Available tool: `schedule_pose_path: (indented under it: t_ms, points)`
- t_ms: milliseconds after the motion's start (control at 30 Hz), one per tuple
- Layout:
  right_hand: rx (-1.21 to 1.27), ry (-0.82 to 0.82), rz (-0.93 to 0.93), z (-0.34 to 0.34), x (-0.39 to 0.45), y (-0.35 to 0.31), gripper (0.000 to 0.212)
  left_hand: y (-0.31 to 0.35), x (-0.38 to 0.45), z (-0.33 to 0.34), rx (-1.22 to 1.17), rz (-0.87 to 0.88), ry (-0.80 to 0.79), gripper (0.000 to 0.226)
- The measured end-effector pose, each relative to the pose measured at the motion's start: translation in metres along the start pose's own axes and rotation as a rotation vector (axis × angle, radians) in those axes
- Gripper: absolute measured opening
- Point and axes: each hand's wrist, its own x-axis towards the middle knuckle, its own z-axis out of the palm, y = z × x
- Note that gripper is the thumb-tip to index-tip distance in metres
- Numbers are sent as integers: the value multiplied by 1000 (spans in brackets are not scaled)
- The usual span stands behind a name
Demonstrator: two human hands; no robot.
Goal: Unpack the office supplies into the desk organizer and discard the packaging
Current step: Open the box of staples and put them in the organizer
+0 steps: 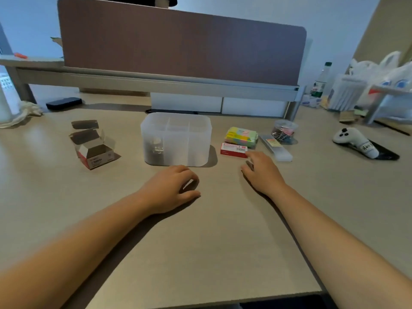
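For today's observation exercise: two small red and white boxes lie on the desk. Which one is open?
The open box left of the organizer: its flaps stand up. The box by the right hand is closed.

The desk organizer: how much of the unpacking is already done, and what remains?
Done: the desk organizer holds a dark item in its left compartment, and an opened empty box sits to its left, not yet discarded. In hand: nothing held; the right hand reaches the small red box, while the left hand rests on the desk. Left: sticky notes, clip jar, long flat pack.
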Motion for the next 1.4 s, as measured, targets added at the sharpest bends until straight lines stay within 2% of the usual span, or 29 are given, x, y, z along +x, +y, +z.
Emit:
schedule_pose_path:
  t_ms: [133,300,467,600,733,867,967,1067,1167,1267,1400]
  points:
    - [9,-24,-38,4,21,14,41,5,18,7,15,0,-10,48]
    - [-104,-101,-59,12,36,13,44,3,27,10,18,2,8,49]
    - [-124,-39,-45,11,38,15,37,3,27,10,6,4,21,48]
    - [-13,-35,6,7,30,11,26,3,27,11,1,-2,36,48]
    - [107,-12,-1,-3,12,7,29,4,25,10,-41,-27,34,48]
    - [414,-62,-14,-15,-16,-8,30,7,20,4,-260,-102,85,50]
    - [558,-105,-93,-14,-33,-28,33,8,13,-2,-418,-136,115,51]
    - [617,-130,-182,-8,-40,-49,36,3,4,-9,-512,-108,117,46]
    - [618,-88,-235,1,-37,-62,39,-7,-5,-15,-543,-73,159,37]
    - [643,-43,-211,8,-30,-71,42,-17,-12,-19,-594,-69,233,30]
    - [736,-25,-178,15,-24,-81,34,-26,-15,-20,-635,-99,331,35]
